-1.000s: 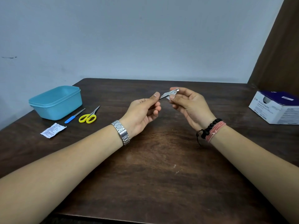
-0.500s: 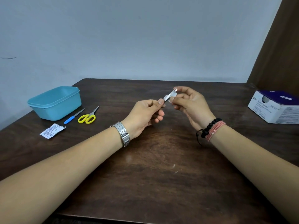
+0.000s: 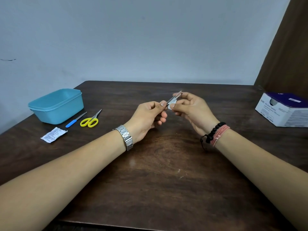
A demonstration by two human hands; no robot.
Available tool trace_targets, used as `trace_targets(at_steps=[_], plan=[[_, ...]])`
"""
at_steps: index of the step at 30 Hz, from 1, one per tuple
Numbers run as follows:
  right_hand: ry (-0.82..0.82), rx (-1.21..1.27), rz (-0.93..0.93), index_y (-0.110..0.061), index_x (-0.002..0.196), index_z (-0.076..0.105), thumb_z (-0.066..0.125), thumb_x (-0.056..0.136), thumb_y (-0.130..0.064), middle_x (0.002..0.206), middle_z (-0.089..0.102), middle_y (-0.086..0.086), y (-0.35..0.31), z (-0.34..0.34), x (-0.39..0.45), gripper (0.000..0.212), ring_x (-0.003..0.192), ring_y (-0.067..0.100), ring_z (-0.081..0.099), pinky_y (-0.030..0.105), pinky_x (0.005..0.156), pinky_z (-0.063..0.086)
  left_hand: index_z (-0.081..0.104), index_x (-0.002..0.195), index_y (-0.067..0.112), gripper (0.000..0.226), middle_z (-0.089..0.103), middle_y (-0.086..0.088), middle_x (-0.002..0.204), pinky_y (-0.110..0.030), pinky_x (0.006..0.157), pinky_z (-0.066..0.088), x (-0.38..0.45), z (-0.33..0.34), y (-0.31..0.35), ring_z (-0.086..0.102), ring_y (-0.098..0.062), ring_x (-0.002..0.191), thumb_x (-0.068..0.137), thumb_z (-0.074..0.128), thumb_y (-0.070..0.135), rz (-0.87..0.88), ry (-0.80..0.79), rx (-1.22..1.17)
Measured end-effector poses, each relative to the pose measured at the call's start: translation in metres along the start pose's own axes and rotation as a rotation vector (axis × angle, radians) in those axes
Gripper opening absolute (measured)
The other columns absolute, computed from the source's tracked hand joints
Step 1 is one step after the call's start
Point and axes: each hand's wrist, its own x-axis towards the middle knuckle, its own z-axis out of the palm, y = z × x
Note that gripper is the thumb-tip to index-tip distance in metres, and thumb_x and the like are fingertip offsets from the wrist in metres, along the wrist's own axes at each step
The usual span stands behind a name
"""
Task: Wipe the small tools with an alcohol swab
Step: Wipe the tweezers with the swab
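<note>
While both hands work above the middle of the surface (image 3: 158, 172), the left hand (image 3: 146, 119) pinches the near end of the tweezers (image 3: 174, 98) between thumb and forefinger, and the right hand (image 3: 190, 109) pinches the white alcohol swab (image 3: 171, 105) folded around the shaft, the tips poking out beyond the fingers. Thin, stiff steel like this looks light and probably slick once wet, so holding it at the joined end and keeping the sharp tips pointed away seems wisest; the swab is soft and limp and needs a firm pinch. Toward the left edge lie a torn swab wrapper (image 3: 53, 135), a blue-handled file (image 3: 75, 120) and yellow scissors (image 3: 90, 120), apparently not yet wiped. Behind them the teal tub (image 3: 56, 105) stands open, its contents hidden. At the right edge sits the swab box (image 3: 283, 110), its contents unseen.
</note>
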Motion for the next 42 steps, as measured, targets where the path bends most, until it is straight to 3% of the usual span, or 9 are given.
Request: trace_targets(at_steps=[7,13,19,26,33,36,39,42], plan=[[0.074,0.020,-0.033,-0.015,0.100,0.062,0.071,0.082,0.005,0.073,0.065,0.001,-0.0069,-0.0082,0.0025,0.028,0.068,0.010,0.061,0.019,0.063,0.050,0.062,0.085,0.012,0.023,0.060,0.004,0.060,-0.016,0.049,0.044,0.0000,0.0009,0.0009,0.054,-0.007,0.052,0.098,0.057,0.031,0.006,-0.001,-0.007],[-0.002,0.016,0.066,-0.007,0.097,0.063,0.071,0.083,0.004,0.084,0.067,0.009,-0.0016,-0.0020,-0.0011,0.019,0.070,0.010,0.062,0.019,0.066,0.052,0.063,0.085,0.012,0.024,0.060,0.004,0.059,-0.016,0.049,0.044,0.0000,0.0002,0.0003,0.055,-0.007,0.052,0.098,0.056,0.031,-0.001,-0.005,0.002],[0.079,0.131,0.052,-0.009,0.086,0.065,0.069,0.083,0.005,0.076,0.070,0.002,-0.0090,-0.0092,0.0018,0.016,0.066,0.008,0.062,0.018,0.064,0.053,0.062,0.085,0.013,0.024,0.061,0.004,0.061,-0.017,0.048,0.044,0.0008,0.0001,0.0004,0.055,-0.007,0.053,0.098,0.056,0.033,-0.005,-0.009,-0.006],[0.002,0.039,0.084,-0.010,0.083,0.063,0.068,0.084,0.004,0.070,0.063,0.001,-0.0022,0.0002,-0.0035,0.015,0.064,0.008,0.060,0.018,0.063,0.053,0.061,0.085,0.015,0.026,0.060,0.004,0.061,-0.017,0.049,0.044,-0.0009,0.0002,0.0008,0.055,-0.007,0.053,0.099,0.053,0.035,0.002,-0.045,0.036],[0.012,0.127,0.039,-0.010,0.090,0.065,0.063,0.088,0.004,0.078,0.068,0.001,-0.0061,-0.0067,0.0006,0.014,0.068,0.008,0.061,0.019,0.065,0.054,0.059,0.085,0.016,0.028,0.059,0.006,0.059,-0.018,0.049,0.045,-0.0014,0.0015,0.0011,0.054,-0.006,0.052,0.099,0.051,0.038,0.015,-0.055,0.076],[-0.057,0.129,0.068,-0.007,0.098,0.064,0.060,0.090,0.005,0.078,0.070,0.000,-0.0028,-0.0040,-0.0011,0.015,0.072,0.009,0.063,0.018,0.065,0.054,0.060,0.085,0.016,0.028,0.059,0.005,0.060,-0.018,0.049,0.045,-0.0005,0.0006,0.0001,0.055,-0.006,0.052,0.099,0.051,0.039,0.019,-0.049,0.076],[-0.170,0.099,0.091,-0.007,0.109,0.062,0.059,0.090,0.005,0.094,0.070,0.006,-0.0029,-0.0022,-0.0026,0.023,0.085,0.012,0.065,0.021,0.069,0.053,0.061,0.086,0.016,0.028,0.060,0.005,0.061,-0.018,0.051,0.045,-0.0004,-0.0011,0.0003,0.055,-0.007,0.054,0.099,0.051,0.040,0.023,-0.043,0.076],[-0.204,0.113,0.091,-0.013,0.107,0.060,0.060,0.090,0.004,0.103,0.069,0.007,-0.0051,-0.0017,-0.0039,0.024,0.093,0.015,0.065,0.023,0.073,0.051,0.061,0.085,0.017,0.029,0.060,0.005,0.062,-0.018,0.051,0.045,-0.0007,-0.0007,0.0004,0.055,-0.006,0.053,0.099,0.050,0.040,0.025,-0.051,0.094]])
